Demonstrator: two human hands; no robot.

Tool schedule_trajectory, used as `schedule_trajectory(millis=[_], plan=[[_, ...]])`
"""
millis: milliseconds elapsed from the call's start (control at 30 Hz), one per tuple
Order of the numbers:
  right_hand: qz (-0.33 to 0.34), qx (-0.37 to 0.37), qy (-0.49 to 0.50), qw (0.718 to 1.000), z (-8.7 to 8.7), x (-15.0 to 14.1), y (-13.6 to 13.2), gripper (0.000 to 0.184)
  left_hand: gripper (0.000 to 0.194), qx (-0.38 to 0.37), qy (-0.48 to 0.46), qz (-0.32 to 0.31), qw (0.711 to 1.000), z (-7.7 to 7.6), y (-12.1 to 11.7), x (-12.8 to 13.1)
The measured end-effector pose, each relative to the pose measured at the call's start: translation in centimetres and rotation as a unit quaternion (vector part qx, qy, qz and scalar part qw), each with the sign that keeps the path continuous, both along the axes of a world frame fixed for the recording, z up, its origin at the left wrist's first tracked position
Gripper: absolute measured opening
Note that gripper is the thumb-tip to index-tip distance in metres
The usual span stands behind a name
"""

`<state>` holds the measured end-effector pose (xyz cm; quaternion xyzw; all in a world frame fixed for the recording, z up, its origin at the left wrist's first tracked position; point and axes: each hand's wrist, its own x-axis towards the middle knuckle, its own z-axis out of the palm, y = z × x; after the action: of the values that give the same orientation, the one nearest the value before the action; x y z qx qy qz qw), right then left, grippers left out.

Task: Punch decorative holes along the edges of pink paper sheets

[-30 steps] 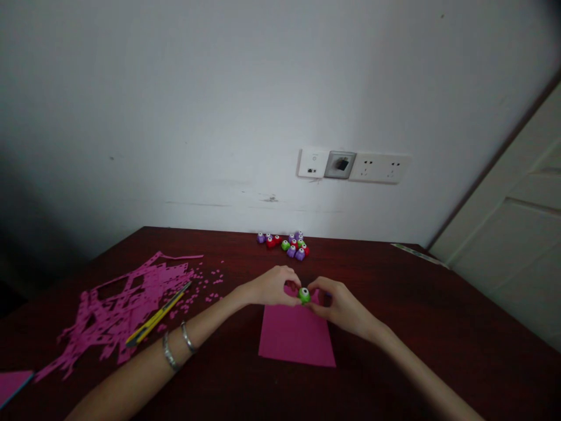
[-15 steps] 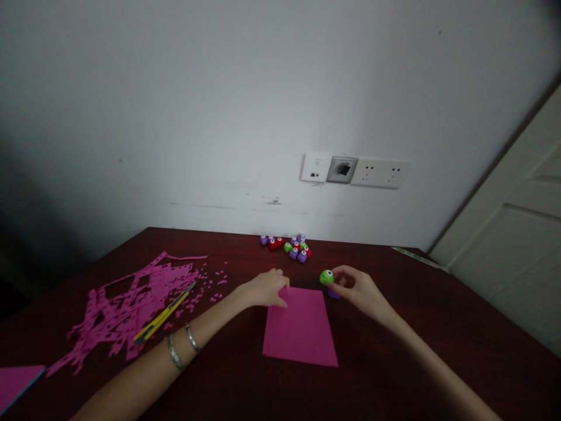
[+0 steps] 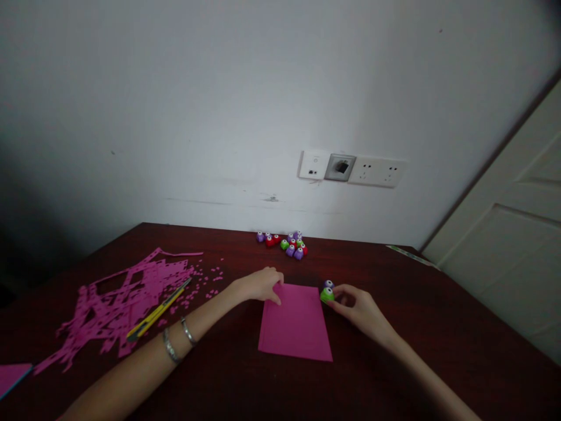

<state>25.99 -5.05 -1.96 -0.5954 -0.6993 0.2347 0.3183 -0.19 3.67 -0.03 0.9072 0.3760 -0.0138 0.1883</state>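
Observation:
A sheet of pink paper [image 3: 295, 324] lies on the dark red table in front of me. My left hand [image 3: 263, 285] rests at its upper left corner, thumb and forefinger spread apart, the thumb on the sheet. Beside the upper right edge, my right hand [image 3: 353, 304] pinches a small green craft punch [image 3: 326, 294] with a white, eye-like top. The punch is low, at or just above the table; contact with it is unclear. Just behind it stands a purple craft punch [image 3: 328, 284].
Several purple, red and green punches [image 3: 293, 245] cluster near the wall. Punched pink paper strips [image 3: 131, 298], small pink cut-outs [image 3: 205, 286] and a yellow utility knife [image 3: 158, 311] lie left. Pink paper [image 3: 13, 377] shows at lower left, and a thin strip [image 3: 412, 256] at back right.
My right hand has lowered the green punch and brought it nearer to me, so the purple one now shows behind it. My left hand stays at the paper's corner. The view has shifted slightly.

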Motion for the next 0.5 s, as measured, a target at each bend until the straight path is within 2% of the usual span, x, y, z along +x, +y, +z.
schedule_trajectory(millis=[500], plan=[[0.019, 0.013, -0.041, 0.999, -0.29, -0.17, 0.39, 0.022, 0.048, -0.047, -0.052, 0.001, 0.998, -0.41, 0.91, -0.26]])
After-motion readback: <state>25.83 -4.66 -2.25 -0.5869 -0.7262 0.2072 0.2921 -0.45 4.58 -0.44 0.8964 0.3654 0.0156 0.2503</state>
